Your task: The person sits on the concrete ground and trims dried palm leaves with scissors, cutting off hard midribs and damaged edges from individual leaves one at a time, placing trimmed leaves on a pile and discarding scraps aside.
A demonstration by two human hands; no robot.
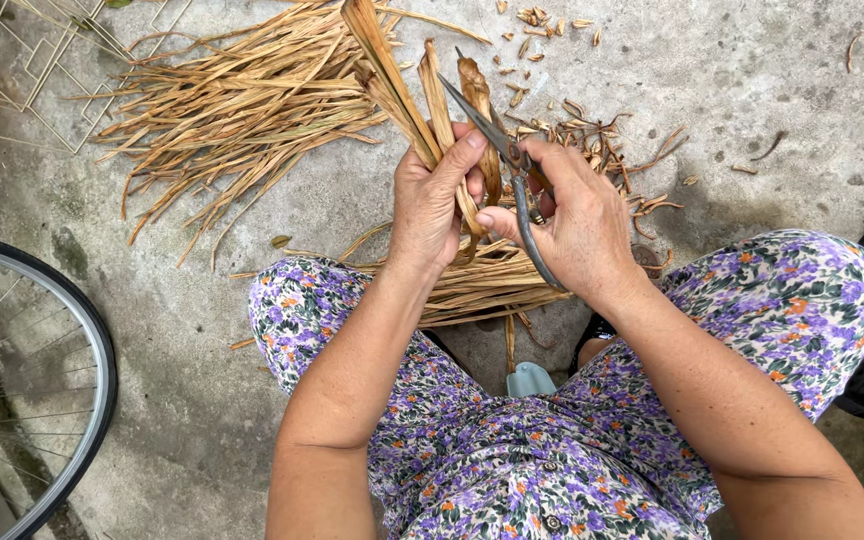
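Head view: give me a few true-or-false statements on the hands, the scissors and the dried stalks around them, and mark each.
1. The right hand holds metal scissors. True.
2. The left hand is empty. False: it grips a few dried stalks.
3. A loose pile of stalks lies on the concrete ground at upper left. True.
4. A bicycle wheel stands at the right edge. False: it is at the left edge.
5. The scissors are lying on the ground. False: they are held up, blades among the stalks.
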